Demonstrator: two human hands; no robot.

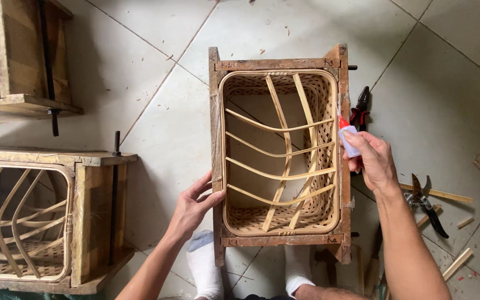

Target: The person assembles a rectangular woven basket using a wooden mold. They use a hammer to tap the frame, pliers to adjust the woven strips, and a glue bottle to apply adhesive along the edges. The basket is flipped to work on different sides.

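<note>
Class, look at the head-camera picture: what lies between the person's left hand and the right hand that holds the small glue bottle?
In the head view, between left hand and right hand with its glue bottle lies the woven basket in its wooden frame, crossed by bent bamboo strips.

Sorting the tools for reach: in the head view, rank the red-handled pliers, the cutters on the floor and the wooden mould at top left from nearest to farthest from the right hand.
1. Red-handled pliers, just above the right hand, beside the frame.
2. Cutters, on the floor at lower right.
3. Wooden mould, far across at top left.
</note>
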